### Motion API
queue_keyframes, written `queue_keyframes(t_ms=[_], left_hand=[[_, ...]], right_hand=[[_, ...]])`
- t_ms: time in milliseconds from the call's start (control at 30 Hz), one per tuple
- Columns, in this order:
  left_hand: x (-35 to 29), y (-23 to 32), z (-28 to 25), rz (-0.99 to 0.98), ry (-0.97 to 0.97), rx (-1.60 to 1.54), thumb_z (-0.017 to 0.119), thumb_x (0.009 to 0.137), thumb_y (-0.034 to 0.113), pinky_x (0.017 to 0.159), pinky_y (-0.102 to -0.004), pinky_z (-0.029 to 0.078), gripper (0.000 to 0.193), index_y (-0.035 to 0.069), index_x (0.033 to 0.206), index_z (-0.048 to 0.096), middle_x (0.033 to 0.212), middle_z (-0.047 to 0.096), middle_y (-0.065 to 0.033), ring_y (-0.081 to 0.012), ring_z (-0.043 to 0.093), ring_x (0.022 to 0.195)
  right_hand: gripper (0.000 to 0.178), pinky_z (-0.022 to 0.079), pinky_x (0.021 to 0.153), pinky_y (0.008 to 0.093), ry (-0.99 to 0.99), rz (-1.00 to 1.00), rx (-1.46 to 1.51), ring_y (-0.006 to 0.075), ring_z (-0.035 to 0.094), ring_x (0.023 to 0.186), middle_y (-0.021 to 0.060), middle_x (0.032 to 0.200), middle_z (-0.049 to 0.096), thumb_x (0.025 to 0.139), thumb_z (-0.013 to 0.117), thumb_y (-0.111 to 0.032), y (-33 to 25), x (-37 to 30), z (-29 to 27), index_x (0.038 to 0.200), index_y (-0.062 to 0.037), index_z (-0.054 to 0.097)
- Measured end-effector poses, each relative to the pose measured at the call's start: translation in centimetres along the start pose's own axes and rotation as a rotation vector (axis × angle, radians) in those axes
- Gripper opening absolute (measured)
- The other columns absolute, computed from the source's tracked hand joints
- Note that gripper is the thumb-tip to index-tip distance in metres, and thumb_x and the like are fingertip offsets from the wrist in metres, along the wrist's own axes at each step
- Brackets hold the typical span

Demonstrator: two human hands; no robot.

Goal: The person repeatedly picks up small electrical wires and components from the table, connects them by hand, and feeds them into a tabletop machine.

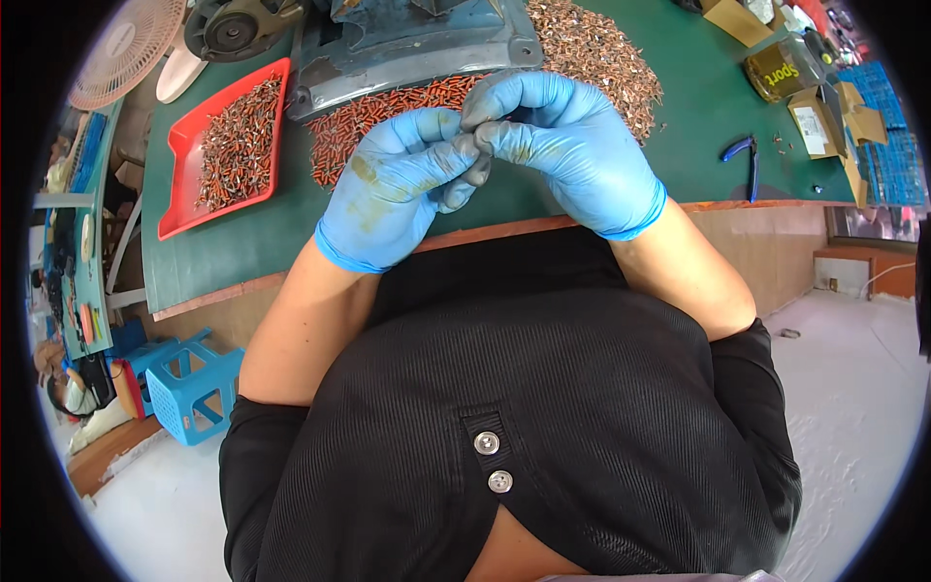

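Both my hands wear blue gloves with dark, stained fingertips, and they meet above the near side of the green table. The fingers of my left hand [393, 184] are pinched together, their tips touching the right hand's. My right hand [572, 145] also pinches, thumb against forefinger. Whatever lies between the fingertips is hidden or too small to make out. Just beyond the hands a spread of small red-and-metal parts [339, 145] lies in front of a grey metal machine base [407, 58]. A larger heap of similar coppery parts [596, 63] is at the far right of the base.
A red tray [179, 184] of small parts sits at the left of the green table [223, 257]. Blue-handled pliers [747, 160], an open carton [824, 121] and a yellowish container [776, 73] are at right. A fan [126, 48] and a blue stool [194, 388] stand left.
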State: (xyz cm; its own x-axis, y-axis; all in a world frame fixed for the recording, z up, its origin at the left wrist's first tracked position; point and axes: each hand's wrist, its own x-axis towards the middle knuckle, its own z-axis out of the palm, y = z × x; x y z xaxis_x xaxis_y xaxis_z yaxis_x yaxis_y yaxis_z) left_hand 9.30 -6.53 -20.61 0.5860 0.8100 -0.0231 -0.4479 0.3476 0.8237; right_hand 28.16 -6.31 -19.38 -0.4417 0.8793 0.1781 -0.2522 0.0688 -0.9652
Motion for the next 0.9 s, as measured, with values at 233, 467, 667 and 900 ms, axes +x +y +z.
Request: queue_keyframes(t_ms=[233, 467, 667, 900], left_hand=[[-1.7, 0.4, 0.8, 0.142, 0.245, 0.437, 0.063, 0.087, 0.01, 0.063, -0.0195, 0.044, 0.015, 0.0, 0.099, 0.061, 0.079, 0.06, -0.0018, -0.0067, 0.052, 0.067], [-2.6, -0.1, 2.2, 0.353, 0.369, 0.549, 0.067, 0.084, 0.008, 0.064, -0.0204, 0.044, 0.022, 0.0, 0.104, 0.061, 0.088, 0.063, -0.0033, -0.0085, 0.056, 0.072], [-3.5, 0.0, 1.9, 0.312, 0.324, 0.757, 0.067, 0.084, 0.006, 0.065, -0.0198, 0.045, 0.02, 0.0, 0.102, 0.062, 0.087, 0.062, -0.0021, -0.0076, 0.055, 0.071], [-3.9, -0.3, 2.6, 0.334, 0.351, 0.784, 0.067, 0.083, 0.006, 0.065, -0.0186, 0.045, 0.013, 0.001, 0.093, 0.064, 0.077, 0.061, 0.0001, -0.0045, 0.054, 0.07]], right_hand=[[0.02, 0.052, 0.077, 0.0235, 0.269, -0.155, -0.405, 0.0117, 0.063, 0.085, 0.0088, 0.098, 0.066, 0.085, 0.062, 0.002, -0.7, -1.0, 1.8, 0.104, 0.0025, 0.06], [0.024, 0.05, 0.072, 0.0194, 0.235, -0.098, -0.692, 0.0078, 0.061, 0.078, 0.0042, 0.088, 0.064, 0.081, 0.066, 0.003, -0.6, -1.9, 2.8, 0.105, 0.0002, 0.06], [0.022, 0.047, 0.068, 0.0187, 0.224, -0.138, -0.77, 0.0061, 0.059, 0.076, 0.0014, 0.086, 0.064, 0.079, 0.069, 0.0, -0.7, -2.6, 3.5, 0.101, -0.0024, 0.063], [0.019, 0.047, 0.067, 0.0198, 0.194, -0.203, -0.855, 0.0059, 0.058, 0.076, 0.0002, 0.086, 0.064, 0.079, 0.07, -0.002, -0.9, -3.2, 3.5, 0.097, -0.0036, 0.065]])
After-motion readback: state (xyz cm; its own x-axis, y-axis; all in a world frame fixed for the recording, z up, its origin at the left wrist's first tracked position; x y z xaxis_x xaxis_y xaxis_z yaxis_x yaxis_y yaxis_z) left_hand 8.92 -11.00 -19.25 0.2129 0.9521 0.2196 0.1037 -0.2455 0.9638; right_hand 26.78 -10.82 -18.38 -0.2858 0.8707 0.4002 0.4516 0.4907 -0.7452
